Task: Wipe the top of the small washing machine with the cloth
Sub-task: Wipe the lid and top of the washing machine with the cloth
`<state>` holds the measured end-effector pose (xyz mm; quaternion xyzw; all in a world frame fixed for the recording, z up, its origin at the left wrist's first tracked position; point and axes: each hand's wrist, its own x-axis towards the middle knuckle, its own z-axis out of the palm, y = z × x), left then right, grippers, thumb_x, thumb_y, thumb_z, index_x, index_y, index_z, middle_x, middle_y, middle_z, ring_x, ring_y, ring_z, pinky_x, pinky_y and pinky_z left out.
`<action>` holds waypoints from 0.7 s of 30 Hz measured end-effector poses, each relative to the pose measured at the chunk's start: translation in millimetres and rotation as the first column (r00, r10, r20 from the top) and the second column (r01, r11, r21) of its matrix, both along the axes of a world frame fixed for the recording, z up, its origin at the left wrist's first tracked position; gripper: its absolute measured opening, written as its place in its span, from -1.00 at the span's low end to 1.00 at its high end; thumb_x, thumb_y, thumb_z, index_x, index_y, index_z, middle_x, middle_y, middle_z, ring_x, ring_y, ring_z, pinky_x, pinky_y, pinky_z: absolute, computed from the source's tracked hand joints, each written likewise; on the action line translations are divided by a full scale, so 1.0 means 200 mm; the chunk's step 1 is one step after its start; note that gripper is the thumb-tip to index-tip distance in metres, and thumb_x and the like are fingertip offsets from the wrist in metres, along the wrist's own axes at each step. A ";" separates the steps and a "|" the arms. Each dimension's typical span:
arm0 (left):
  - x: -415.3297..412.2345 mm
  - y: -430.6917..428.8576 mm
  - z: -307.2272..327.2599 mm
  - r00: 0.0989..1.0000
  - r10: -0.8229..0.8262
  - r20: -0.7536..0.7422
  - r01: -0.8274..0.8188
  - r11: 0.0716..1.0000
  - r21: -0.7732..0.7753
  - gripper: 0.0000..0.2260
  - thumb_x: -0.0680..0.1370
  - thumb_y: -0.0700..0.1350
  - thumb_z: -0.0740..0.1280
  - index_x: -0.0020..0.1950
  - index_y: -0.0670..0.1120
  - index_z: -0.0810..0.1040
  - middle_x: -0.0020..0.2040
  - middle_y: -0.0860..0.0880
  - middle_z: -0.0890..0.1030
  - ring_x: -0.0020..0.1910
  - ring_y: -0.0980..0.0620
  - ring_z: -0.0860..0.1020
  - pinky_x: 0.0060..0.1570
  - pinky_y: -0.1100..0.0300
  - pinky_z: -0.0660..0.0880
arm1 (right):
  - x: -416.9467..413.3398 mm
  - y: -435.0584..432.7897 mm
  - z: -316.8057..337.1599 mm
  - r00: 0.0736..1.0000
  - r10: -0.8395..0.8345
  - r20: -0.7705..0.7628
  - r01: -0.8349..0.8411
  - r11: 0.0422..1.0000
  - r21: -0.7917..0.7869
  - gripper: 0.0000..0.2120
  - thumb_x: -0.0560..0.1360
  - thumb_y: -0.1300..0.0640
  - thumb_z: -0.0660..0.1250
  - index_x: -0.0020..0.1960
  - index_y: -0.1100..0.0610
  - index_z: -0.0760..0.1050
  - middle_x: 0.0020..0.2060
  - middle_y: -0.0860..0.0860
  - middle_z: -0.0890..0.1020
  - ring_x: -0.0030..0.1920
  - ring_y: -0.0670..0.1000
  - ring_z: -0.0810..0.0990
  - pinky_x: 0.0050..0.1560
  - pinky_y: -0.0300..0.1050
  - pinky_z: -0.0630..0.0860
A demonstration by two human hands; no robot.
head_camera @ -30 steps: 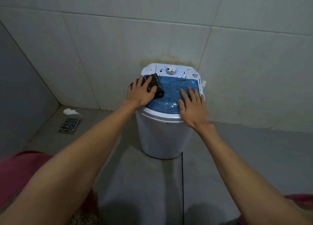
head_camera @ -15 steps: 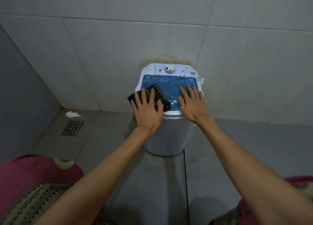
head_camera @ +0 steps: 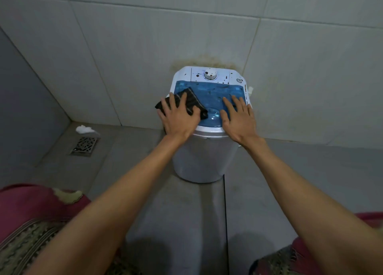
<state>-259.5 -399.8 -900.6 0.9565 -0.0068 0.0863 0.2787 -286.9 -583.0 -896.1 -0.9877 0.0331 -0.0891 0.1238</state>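
A small white washing machine (head_camera: 204,160) stands against the tiled wall, with a blue see-through lid (head_camera: 211,97) and a white dial (head_camera: 210,75) on its spotted back panel. My left hand (head_camera: 179,117) lies flat with spread fingers on a dark striped cloth (head_camera: 191,102), pressing it onto the lid's front left corner; part of the cloth hangs past the left rim. My right hand (head_camera: 238,117) rests flat on the lid's front right, fingers apart, holding nothing.
A metal floor drain (head_camera: 85,146) sits at the left near the corner, with a white crumpled wad (head_camera: 84,129) beside it. Grey floor tiles surround the machine. My knees in red patterned fabric (head_camera: 31,216) fill the bottom corners.
My left hand has slid the cloth from the lid's back left toward the front left corner. The right hand has stayed on the lid's right side.
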 end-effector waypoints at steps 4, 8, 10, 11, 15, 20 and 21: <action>0.23 0.12 0.06 0.991 -0.039 -0.130 0.039 0.999 -0.006 -0.42 0.61 0.18 0.05 0.61 0.04 0.07 0.59 -0.15 0.13 0.49 -0.27 0.23 0.45 -0.17 0.21 | 0.01 -0.01 0.00 1.000 0.007 0.009 -0.007 1.000 0.002 -0.48 0.64 -0.10 -0.03 0.58 -0.02 0.09 0.58 0.05 0.09 0.58 0.08 -0.05 0.56 0.05 -0.13; 0.45 0.14 0.09 0.976 -0.055 -0.210 0.066 0.997 0.048 -0.41 0.64 0.17 -0.01 0.63 0.00 -0.05 0.59 -0.18 0.13 0.46 -0.30 0.30 0.43 -0.13 0.24 | 0.02 0.00 -0.03 0.998 0.010 0.058 -0.009 1.000 -0.007 -0.48 0.64 -0.10 -0.04 0.57 -0.01 0.10 0.57 0.06 0.11 0.58 0.09 -0.03 0.55 0.05 -0.14; 0.56 0.11 0.11 0.976 -0.085 -0.202 0.104 0.991 0.086 -0.41 0.65 0.17 -0.04 0.63 -0.02 -0.07 0.60 -0.21 0.08 0.49 -0.31 0.25 0.45 -0.14 0.20 | 0.02 0.00 -0.04 0.998 0.008 0.060 -0.007 1.000 -0.012 -0.48 0.64 -0.10 -0.04 0.58 -0.02 0.09 0.58 0.05 0.10 0.58 0.08 -0.04 0.55 0.04 -0.15; 0.61 0.09 0.11 0.976 -0.092 -0.196 0.114 0.988 0.103 -0.41 0.65 0.16 -0.04 0.63 -0.03 -0.07 0.60 -0.22 0.06 0.50 -0.31 0.23 0.46 -0.15 0.18 | 0.03 0.00 -0.04 0.999 0.009 0.053 -0.008 1.000 -0.015 -0.48 0.64 -0.10 -0.05 0.58 -0.02 0.08 0.58 0.05 0.10 0.58 0.08 -0.05 0.55 0.05 -0.16; 0.77 0.03 0.15 0.974 -0.089 -0.210 0.122 0.981 0.148 -0.41 0.65 0.14 -0.04 0.63 -0.05 -0.11 0.60 -0.25 0.04 0.51 -0.31 0.20 0.48 -0.12 0.14 | 0.03 0.01 -0.03 0.998 0.018 0.052 -0.017 1.000 -0.025 -0.47 0.65 -0.11 -0.06 0.58 -0.01 0.07 0.58 0.05 0.08 0.58 0.08 -0.06 0.56 0.07 -0.15; 0.82 -0.01 0.15 0.976 -0.181 -0.118 0.206 0.942 0.264 -0.42 0.66 0.08 -0.01 0.62 -0.09 -0.06 0.57 -0.28 0.11 0.51 -0.30 0.17 0.46 -0.21 0.15 | 0.03 0.01 -0.04 0.998 0.010 0.067 -0.010 1.000 -0.010 -0.48 0.64 -0.10 -0.04 0.58 -0.02 0.09 0.58 0.05 0.09 0.58 0.08 -0.05 0.56 0.08 -0.14; 0.82 -0.02 0.15 0.971 -0.219 -0.101 0.240 0.922 0.305 -0.43 0.65 0.08 -0.01 0.62 -0.08 -0.05 0.58 -0.27 0.09 0.53 -0.28 0.13 0.48 -0.23 0.11 | 0.03 0.01 -0.04 0.998 0.012 0.063 -0.012 1.000 -0.011 -0.48 0.64 -0.10 -0.04 0.58 -0.02 0.09 0.58 0.05 0.09 0.58 0.08 -0.05 0.56 0.08 -0.14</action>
